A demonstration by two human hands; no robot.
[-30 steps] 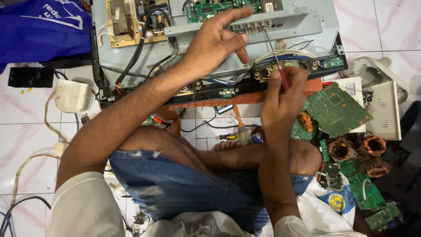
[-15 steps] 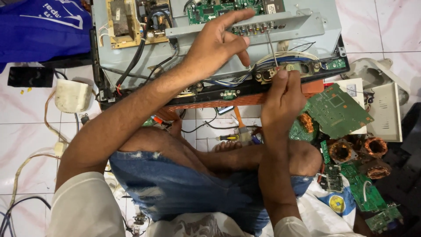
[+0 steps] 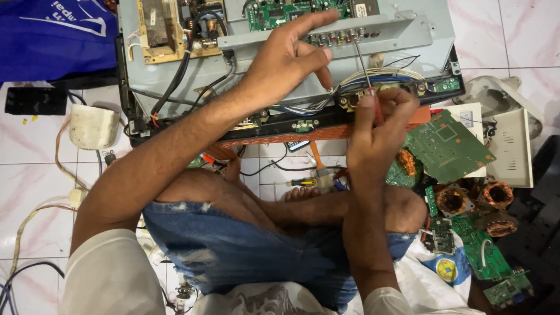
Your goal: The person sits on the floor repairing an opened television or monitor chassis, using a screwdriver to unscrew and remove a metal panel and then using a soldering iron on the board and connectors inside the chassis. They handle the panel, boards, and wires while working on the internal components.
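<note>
Floor tiles (image 3: 35, 151), white with pink veining, carry everything here. Biggest on them is an opened flat-screen chassis (image 3: 175, 76), its grey metal back plate bare, with a tan power board (image 3: 166, 29) at upper left and a green main board (image 3: 286, 11) along the top edge. A blue bag (image 3: 52, 35) lies to the left of it. Loose green circuit boards (image 3: 446, 146) and copper coils (image 3: 496, 195) are heaped to the right of the person's knee. The left hand (image 3: 286, 58) rests spread and released on the back plate, fingers against the connector bracket (image 3: 350, 35). The right hand (image 3: 376, 131) is clenched around a red-handled screwdriver (image 3: 366, 76), its shaft tilted up toward that bracket.
</note>
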